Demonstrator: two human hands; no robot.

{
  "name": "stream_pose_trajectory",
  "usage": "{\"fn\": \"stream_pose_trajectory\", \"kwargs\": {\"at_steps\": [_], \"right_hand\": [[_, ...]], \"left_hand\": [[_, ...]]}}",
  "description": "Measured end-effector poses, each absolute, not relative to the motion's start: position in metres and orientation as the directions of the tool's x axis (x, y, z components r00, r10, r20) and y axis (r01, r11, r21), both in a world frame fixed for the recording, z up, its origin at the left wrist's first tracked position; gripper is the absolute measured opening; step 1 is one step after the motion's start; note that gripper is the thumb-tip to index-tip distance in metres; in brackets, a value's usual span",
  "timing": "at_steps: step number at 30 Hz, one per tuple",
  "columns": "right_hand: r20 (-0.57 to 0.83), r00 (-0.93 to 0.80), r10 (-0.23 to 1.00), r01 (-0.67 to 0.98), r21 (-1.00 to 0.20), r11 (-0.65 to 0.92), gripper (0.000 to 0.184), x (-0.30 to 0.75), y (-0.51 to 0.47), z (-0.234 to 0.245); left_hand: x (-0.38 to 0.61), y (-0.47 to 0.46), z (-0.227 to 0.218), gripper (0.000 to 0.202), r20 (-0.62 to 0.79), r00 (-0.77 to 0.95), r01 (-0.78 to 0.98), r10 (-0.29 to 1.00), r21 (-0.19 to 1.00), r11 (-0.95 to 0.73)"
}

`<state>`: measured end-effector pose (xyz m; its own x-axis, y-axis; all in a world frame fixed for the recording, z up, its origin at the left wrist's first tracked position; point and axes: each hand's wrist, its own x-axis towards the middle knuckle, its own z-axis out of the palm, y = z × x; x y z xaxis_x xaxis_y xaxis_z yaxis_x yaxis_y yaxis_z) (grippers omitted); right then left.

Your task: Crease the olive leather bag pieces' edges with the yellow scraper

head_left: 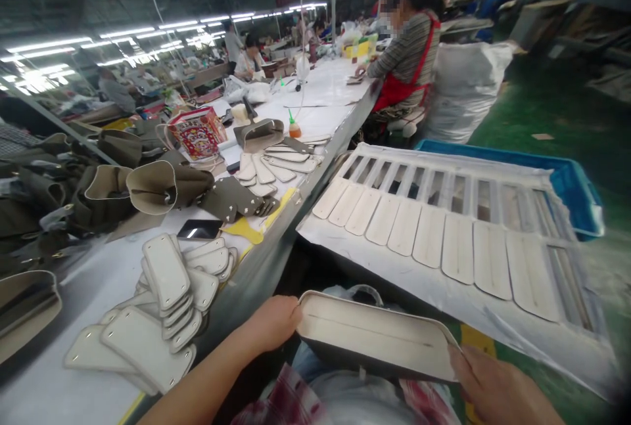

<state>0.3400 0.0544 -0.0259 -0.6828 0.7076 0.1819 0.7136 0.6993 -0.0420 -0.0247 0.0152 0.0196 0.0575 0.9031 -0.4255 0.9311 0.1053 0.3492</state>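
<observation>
Between my two hands is a dark bag body (345, 354), its long cream base panel (369, 328) facing up and a thin line running along the panel's middle. My left hand (277, 321) is closed on the panel's left end. At the right end, the fingers of my right hand (493, 382) grip the corner. Beyond the bag, a white slatted rack (374, 274) carries a row of rounded cream panels (428, 236). Piled on the table to the left are cream pieces with metal studs (167, 270).
On the long white table (83, 274) are dark bag bodies (152, 185), a phone (200, 229), a printed bag (200, 133) and an orange glue bottle (294, 127). A blue crate (574, 188) is under the rack's far side. A co-worker in a red apron (404, 90) sits farther along.
</observation>
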Motion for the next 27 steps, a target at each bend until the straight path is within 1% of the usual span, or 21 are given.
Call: {"fn": "stream_pose_trajectory", "kwargs": {"at_steps": [3,7,9,11,13,14,15,18,20,24,27], "right_hand": [[0.177,-0.745,0.643,0.655,0.013,0.755,0.024,0.34,0.057,-0.026],[0.204,-0.736,0.645,0.665,0.044,0.746,0.023,0.339,0.055,-0.027],[0.199,-0.724,0.661,0.681,0.046,0.731,0.023,0.339,0.053,-0.027],[0.17,-0.713,0.68,0.694,0.037,0.719,0.023,0.339,0.051,-0.027],[0.137,-0.705,0.696,0.704,0.014,0.71,0.024,0.34,0.049,-0.027],[0.128,-0.703,0.699,0.705,0.003,0.709,0.025,0.34,0.049,-0.027],[0.128,-0.702,0.701,0.706,-0.007,0.709,0.026,0.341,0.049,-0.028],[0.154,-0.713,0.684,0.691,-0.013,0.723,0.027,0.344,0.05,-0.031],[0.178,-0.715,0.676,0.687,0.004,0.726,0.027,0.345,0.05,-0.032],[0.206,-0.749,0.63,0.655,0.084,0.751,0.031,0.343,0.049,-0.03],[0.205,-0.766,0.61,0.636,0.101,0.765,0.029,0.34,0.048,-0.025]], "left_hand": [[-0.028,0.018,0.014,0.034,-0.433,0.088,0.899,0.897,0.423,0.116],[-0.033,0.016,0.008,0.038,-0.444,0.138,0.837,0.885,0.529,0.135],[-0.036,0.012,0.005,0.044,-0.477,0.138,0.76,0.868,0.614,0.216],[-0.038,0.007,0.003,0.054,-0.536,0.15,0.614,0.831,0.709,0.346],[-0.04,0.005,0.002,0.058,-0.576,0.171,0.489,0.799,0.754,0.439],[-0.041,0.005,0.003,0.056,-0.585,0.172,0.498,0.793,0.746,0.442],[-0.041,0.006,0.003,0.051,-0.589,0.164,0.544,0.792,0.723,0.425],[-0.039,0.012,0.008,0.034,-0.597,0.131,0.725,0.791,0.602,0.335],[-0.036,0.016,0.013,0.028,-0.584,0.131,0.789,0.801,0.551,0.272],[-0.027,0.02,0.021,0.024,-0.519,0.117,0.864,0.847,0.474,0.171],[-0.021,0.018,0.023,0.025,-0.482,0.1,0.911,0.87,0.397,0.115]]}}
